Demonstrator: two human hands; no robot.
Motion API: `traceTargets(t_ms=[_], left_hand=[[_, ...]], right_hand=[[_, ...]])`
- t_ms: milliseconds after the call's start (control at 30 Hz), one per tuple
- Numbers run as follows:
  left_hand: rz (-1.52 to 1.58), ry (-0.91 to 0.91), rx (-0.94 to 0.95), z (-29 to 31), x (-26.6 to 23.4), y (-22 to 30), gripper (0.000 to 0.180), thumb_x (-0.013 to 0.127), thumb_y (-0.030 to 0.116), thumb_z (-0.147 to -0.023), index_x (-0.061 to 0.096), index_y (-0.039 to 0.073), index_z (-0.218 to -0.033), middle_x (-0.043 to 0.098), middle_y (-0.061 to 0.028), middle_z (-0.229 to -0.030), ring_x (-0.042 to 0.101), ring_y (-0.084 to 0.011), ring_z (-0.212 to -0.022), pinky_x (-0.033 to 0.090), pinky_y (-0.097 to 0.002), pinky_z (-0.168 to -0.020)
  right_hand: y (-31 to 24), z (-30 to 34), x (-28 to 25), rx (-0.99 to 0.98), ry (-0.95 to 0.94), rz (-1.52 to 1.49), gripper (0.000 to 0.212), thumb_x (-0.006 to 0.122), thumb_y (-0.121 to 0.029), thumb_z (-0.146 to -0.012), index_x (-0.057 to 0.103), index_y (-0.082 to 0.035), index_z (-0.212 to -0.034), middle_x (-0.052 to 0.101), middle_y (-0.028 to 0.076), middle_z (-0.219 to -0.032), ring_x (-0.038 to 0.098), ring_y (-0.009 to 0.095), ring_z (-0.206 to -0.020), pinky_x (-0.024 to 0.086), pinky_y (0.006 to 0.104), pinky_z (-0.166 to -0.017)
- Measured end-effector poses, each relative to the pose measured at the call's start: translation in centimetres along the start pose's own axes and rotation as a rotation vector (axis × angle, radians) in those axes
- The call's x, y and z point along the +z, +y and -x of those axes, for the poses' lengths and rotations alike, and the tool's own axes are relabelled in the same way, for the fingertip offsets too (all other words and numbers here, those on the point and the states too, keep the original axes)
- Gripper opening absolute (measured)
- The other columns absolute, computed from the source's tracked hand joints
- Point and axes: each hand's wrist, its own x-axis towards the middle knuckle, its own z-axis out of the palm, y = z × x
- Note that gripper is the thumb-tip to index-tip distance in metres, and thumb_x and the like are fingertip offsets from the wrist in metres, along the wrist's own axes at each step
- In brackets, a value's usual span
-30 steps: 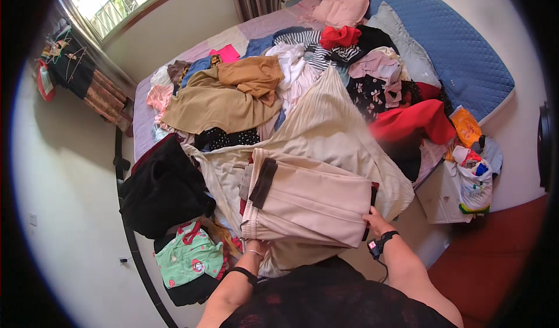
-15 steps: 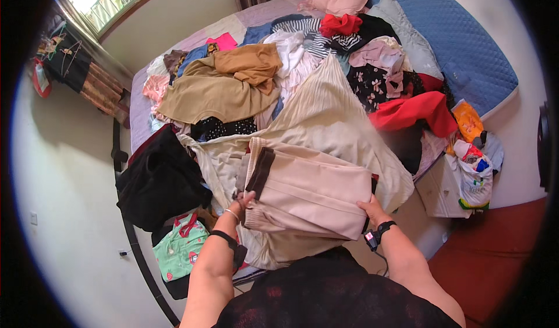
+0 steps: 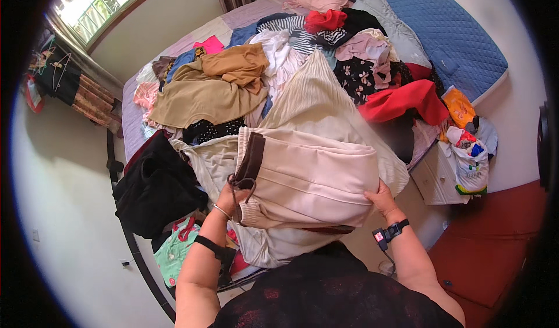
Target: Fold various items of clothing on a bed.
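Note:
A folded beige garment [image 3: 308, 176] with a dark brown waistband and a drawstring lies across the near part of the bed. My left hand [image 3: 228, 198] grips its left edge by the waistband and drawstring. My right hand [image 3: 381, 197] holds its lower right corner; a black band with a small device sits on that wrist. Under the garment lies a wide cream pleated cloth [image 3: 317, 104].
The bed [image 3: 131, 115] is heaped with clothes: a tan piece [image 3: 204, 92], a red one [image 3: 402, 101], a black pile [image 3: 154, 185] at the left edge, striped and floral items farther back. A blue mattress [image 3: 448, 31] leans at right above a white drawer unit [image 3: 437, 179] and a bag.
My left hand has risen from the bed's lower edge to the garment's waistband. The garment has been folded narrower and shifted slightly; my right hand stays on its right corner.

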Motion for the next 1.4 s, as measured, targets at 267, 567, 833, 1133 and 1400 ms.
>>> traceTargets(t_ms=[267,567,833,1133,1400], left_hand=[[-1.013,0.439,-0.447,1.7,-8.3,-9.2,0.028,0.054,0.009,-0.079,0.056,0.002,-0.107,0.064,-0.0161,-0.093,0.062,-0.0252,-0.086,0.048,-0.0317,-0.077],[-0.851,0.380,0.023,-2.9,2.7,-3.7,0.035,0.061,0.025,-0.078,0.058,0.000,-0.102,0.062,-0.0195,-0.097,0.058,-0.0345,-0.094,0.045,-0.0404,-0.084],[-0.916,0.369,-0.058,-3.7,5.2,-3.4,0.043,0.069,0.027,-0.071,0.054,-0.003,-0.099,0.058,-0.0250,-0.094,0.054,-0.0410,-0.092,0.045,-0.0443,-0.080],[-1.326,0.432,0.230,-1.1,6.3,-4.7,0.080,0.068,0.031,-0.068,0.031,0.011,-0.136,0.026,-0.0172,-0.141,0.025,-0.0340,-0.130,0.022,-0.0538,-0.102],[-1.455,0.049,-0.451,-1.9,7.5,-4.1,0.076,0.054,0.056,-0.076,0.020,0.035,-0.141,-0.006,-0.0105,-0.150,0.000,-0.0361,-0.137,0.018,-0.0639,-0.100]], right_hand=[[7.0,-0.4,0.2,0.083,0.301,0.775,0.079,0.066,-0.008,-0.069,0.027,-0.004,-0.138,0.039,0.021,-0.133,0.041,0.031,-0.122,0.034,0.0367,-0.101],[5.7,1.2,6.3,-0.257,-0.284,1.393,0.076,0.061,-0.041,-0.076,0.029,-0.015,-0.139,0.019,0.018,-0.144,0.013,0.032,-0.136,0.009,0.0482,-0.109],[4.4,0.9,7.0,-0.232,-0.359,1.345,0.078,0.062,-0.044,-0.075,0.028,-0.020,-0.140,0.014,0.016,-0.147,0.009,0.032,-0.137,0.005,0.0514,-0.109],[4.6,-0.7,7.5,-0.194,-0.479,1.331,0.079,0.060,-0.047,-0.076,0.023,-0.023,-0.142,0.009,0.016,-0.148,0.005,0.032,-0.138,0.002,0.0530,-0.108],[5.3,-2.0,7.9,-0.160,-0.564,1.357,0.079,0.056,-0.049,-0.079,0.018,-0.022,-0.143,0.006,0.017,-0.149,0.003,0.032,-0.138,-0.001,0.0530,-0.108]])
